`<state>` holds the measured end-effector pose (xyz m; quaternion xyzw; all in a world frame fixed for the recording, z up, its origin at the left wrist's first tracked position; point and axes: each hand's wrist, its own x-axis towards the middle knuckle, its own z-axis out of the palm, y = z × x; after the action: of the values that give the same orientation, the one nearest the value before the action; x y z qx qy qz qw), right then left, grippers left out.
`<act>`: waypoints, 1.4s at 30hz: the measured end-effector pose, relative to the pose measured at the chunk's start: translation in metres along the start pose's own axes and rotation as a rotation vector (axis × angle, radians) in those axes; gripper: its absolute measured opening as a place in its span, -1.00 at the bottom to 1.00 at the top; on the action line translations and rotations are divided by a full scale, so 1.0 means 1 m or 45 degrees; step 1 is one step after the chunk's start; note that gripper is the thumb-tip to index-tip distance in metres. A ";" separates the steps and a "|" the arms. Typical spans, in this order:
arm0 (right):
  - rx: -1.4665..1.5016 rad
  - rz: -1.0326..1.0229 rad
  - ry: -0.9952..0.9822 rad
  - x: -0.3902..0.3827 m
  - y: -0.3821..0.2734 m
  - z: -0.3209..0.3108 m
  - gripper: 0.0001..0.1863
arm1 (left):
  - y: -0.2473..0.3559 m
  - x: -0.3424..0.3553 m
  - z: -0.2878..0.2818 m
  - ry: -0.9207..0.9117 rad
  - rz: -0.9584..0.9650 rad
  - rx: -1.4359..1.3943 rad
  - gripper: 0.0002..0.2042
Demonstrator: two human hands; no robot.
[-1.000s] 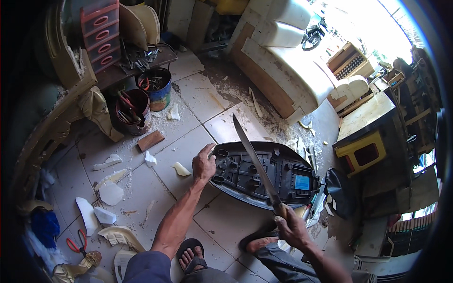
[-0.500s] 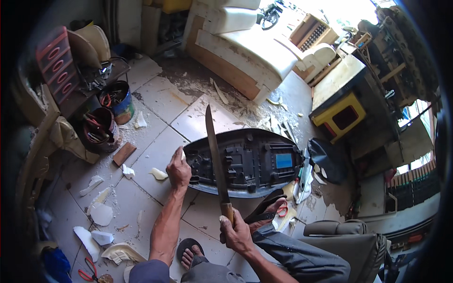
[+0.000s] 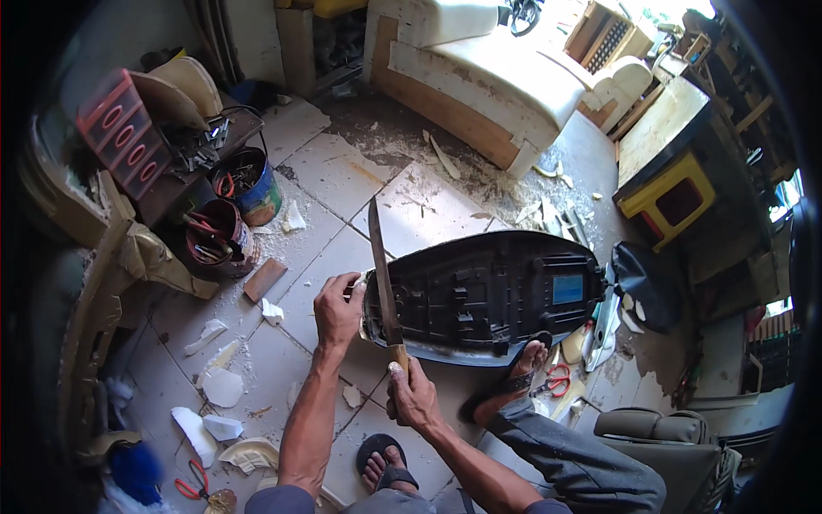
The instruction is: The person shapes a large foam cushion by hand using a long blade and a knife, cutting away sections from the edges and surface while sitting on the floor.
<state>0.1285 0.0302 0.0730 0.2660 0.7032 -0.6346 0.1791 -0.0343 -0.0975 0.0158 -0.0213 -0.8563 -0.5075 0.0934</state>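
A motorcycle seat (image 3: 479, 295) lies upside down on the tiled floor, its black ribbed plastic underside facing up with a blue label on it. At the seat's left end, my left hand (image 3: 339, 310) is closed on the edge, where pale foam shows. In my right hand (image 3: 415, 396) is the wooden handle of a long-bladed knife (image 3: 383, 257). Its blade points away from me and crosses over the seat's left end. Whether the blade touches the seat, I cannot tell. My sandalled foot (image 3: 524, 364) is against the seat's near right edge.
Foam scraps (image 3: 224, 387) and dust litter the floor. Red-handled scissors (image 3: 558, 379) lie right of my foot; another red-handled tool (image 3: 193, 481) is at lower left. Tool buckets (image 3: 248, 184) stand at left, near a wooden block (image 3: 265, 280). A pale sofa (image 3: 479, 86) blocks the far side.
The view has shifted, so surroundings appear farther right. Relative to the seat, the knife has moved left, closer to the end my left hand holds. My left hand's fingers have shifted on the edge.
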 end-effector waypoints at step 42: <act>-1.138 -0.056 -0.235 -0.091 0.072 -0.123 -0.64 | -0.064 -0.034 -0.060 0.624 -0.771 -0.478 -0.78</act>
<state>0.2545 0.1424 0.0849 0.0899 0.8946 -0.2937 0.3246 -0.0014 -0.1794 -0.0178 0.3353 -0.6694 -0.6489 0.1353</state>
